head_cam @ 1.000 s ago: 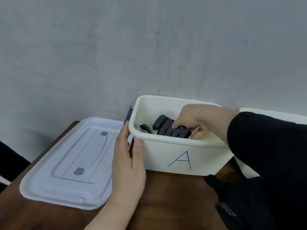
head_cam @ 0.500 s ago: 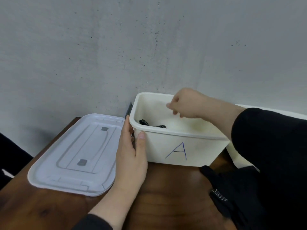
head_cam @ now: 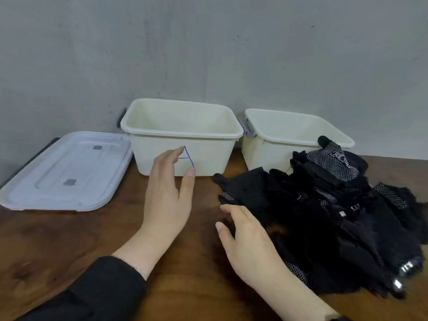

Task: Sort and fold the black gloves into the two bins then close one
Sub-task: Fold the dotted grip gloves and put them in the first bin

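At the right of the frame a heap of black gloves lies on the wooden table, its upper edge against the front of the right-hand bin. The right hand, lower centre, rests at the heap's left edge, fingers spread and relaxed, fingertips touching the nearest glove, gripping nothing. The left hand, centre frame, is held in front of the bin marked A, fingers straight and loosely apart, holding nothing; whether it touches the bin wall I cannot tell. Both bins stand uncovered side by side against the grey wall. A white lid lies flat on the table at centre left, just beside the bin marked A.
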Demonstrator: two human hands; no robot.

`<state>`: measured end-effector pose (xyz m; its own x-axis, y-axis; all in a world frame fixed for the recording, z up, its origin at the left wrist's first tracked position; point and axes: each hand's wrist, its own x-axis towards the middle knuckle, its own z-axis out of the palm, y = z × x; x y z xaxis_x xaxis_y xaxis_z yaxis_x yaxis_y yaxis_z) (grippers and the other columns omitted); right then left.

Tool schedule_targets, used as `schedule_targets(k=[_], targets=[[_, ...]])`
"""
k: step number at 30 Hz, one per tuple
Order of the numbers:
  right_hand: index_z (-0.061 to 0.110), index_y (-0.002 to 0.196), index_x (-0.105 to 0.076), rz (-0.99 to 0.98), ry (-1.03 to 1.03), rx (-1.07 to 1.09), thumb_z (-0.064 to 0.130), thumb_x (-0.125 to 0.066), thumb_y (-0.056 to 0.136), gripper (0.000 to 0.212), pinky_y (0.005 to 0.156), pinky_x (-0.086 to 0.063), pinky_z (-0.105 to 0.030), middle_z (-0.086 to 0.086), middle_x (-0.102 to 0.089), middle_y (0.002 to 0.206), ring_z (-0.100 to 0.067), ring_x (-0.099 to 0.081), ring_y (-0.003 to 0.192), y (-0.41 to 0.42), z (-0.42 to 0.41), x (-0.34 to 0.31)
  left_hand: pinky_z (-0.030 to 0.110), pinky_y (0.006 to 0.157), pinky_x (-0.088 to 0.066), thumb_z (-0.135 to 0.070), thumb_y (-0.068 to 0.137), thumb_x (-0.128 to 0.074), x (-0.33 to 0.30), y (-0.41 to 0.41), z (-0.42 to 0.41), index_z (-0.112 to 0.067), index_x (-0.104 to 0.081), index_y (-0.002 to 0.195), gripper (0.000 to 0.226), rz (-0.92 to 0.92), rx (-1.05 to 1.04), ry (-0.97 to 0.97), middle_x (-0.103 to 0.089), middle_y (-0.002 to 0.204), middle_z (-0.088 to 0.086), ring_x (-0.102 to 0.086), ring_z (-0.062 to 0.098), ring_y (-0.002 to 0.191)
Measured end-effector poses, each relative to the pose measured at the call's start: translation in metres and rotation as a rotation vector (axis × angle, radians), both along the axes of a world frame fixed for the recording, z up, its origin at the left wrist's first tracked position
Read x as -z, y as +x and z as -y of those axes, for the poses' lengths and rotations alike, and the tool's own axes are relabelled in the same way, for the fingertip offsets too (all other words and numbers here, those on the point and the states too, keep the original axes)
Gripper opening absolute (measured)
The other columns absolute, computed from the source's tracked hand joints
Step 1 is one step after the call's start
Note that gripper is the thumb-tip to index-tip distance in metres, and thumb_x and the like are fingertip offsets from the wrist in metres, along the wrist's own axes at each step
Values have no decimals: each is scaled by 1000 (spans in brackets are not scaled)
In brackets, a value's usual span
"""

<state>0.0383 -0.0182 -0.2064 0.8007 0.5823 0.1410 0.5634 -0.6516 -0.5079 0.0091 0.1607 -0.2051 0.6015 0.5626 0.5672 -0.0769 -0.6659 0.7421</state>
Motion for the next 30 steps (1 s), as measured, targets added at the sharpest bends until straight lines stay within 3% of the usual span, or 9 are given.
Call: schedule_targets(k=[3,7,9,11,14,18,21,26,30], targets=[[30,146,-46,-31,69,26,34,-45,106,40,103,-33,-9,20,-48,143,0,-46,131,-10,29,9,24,107,-37,-34,105,-44,11,-7,45,-32,-34,152,48,-209,140,-28,-43,142,-17,-43,-1,128],[29,140,-55,23,176,57,31,-51,104,36,92,-40,-5,18,-56,130,4,-54,116,-7,64,-17,25,105,-39,-30,106,-42,29,-15,77,-37,-28,155,51,-420,239,2,-45,149,-13,-47,4,132],[23,133,-62,133,235,30,26,-57,101,32,90,-46,-9,17,-60,119,3,-55,107,-4,82,-37,23,104,-37,-34,106,-45,31,-19,85,-34,-30,155,52,-482,259,119,-43,153,-11,-45,9,136],[18,123,-68,338,265,24,22,-63,98,26,92,-49,-22,11,-64,113,-5,-59,103,6,103,-60,18,103,-32,-38,105,-47,28,-21,91,-32,-32,155,53,-482,262,155,-40,154,-12,-41,7,138],[15,121,-69,509,181,69,21,-66,95,27,97,-42,-27,1,-66,117,-19,-58,111,37,134,-98,16,104,-28,-39,104,-47,21,-21,100,-30,-36,153,51,-452,256,205,-40,155,-13,-39,6,139],[22,139,-57,325,-238,215,39,-67,93,50,104,-45,-45,-5,-59,137,-30,-56,125,94,161,-128,18,105,-31,-37,104,-48,3,-12,116,-27,-41,151,48,-397,249,206,-44,152,-11,-42,6,137],[33,135,-56,254,-420,226,58,-65,89,53,102,-42,-47,1,-61,134,-29,-56,124,114,159,-119,20,106,-31,-36,105,-47,-12,-3,134,-26,-44,149,45,-354,268,213,-45,152,-11,-41,6,137],[34,110,-69,246,-392,232,42,-57,99,19,95,-34,-46,5,-60,108,-27,-56,114,130,148,-99,18,106,-29,-36,105,-47,-27,1,152,-26,-46,147,43,-326,298,235,-45,150,-12,-40,5,137],[15,91,-68,163,-118,221,40,-49,103,34,84,-48,-42,-5,-64,88,-32,-59,89,140,154,-103,17,106,-29,-37,104,-47,-30,-6,152,-28,-47,146,42,-322,297,228,-45,149,-15,-40,2,136]])
